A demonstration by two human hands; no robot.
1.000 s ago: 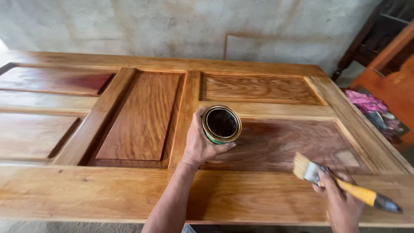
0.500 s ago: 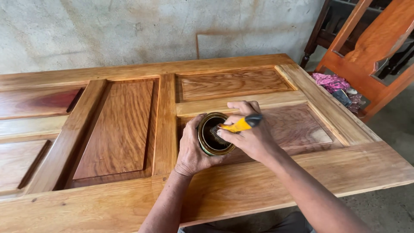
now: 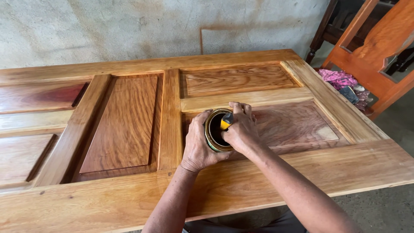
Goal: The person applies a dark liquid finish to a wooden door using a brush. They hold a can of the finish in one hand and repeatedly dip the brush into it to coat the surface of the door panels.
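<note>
Both hands grip: left (image 3: pixel 199 146) the tin (image 3: pixel 214 130), right (image 3: pixel 239 129) a half-hidden brush (image 3: pixel 226 121)

Brush handle (image 3: pixel 225 122) yellow; can (image 3: pixel 214 130) rim gold, inside dark; door (image 3: pixel 129 121) reddish-brown grain.

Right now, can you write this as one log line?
left hand: grips can | right hand: holds brush in can | can: tilted on wooden door

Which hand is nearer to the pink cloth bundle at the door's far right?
Right. The right hand is at the can's right side, toward the pink cloth bundle; the left hand grips the can's left side, farther away.
</note>
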